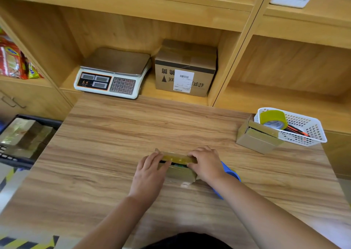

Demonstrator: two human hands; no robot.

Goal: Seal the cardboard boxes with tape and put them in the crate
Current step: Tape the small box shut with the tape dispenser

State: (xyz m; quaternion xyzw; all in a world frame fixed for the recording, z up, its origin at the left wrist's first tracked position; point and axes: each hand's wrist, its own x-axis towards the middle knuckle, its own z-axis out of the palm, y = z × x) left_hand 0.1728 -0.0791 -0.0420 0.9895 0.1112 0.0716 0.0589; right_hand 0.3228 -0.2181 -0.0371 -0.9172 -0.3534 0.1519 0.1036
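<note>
Left hand (150,171), right hand (206,165) on box (178,173)

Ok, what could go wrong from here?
The box flap gapes between the left hand and right hand, so tape may seal it crooked. The blue dispenser lies half hidden under the right forearm and may get knocked. The second box by the basket is open too and could be missed.

The desk (114,134) is smooth wood-grain laminate with a soft sheen. The near cardboard box (180,173) is matt brown, its tape strip (178,158) glossy. The far scale (112,74) has a brushed metal pan and a white plastic body. The right basket (311,133) is perforated white plastic.
</note>
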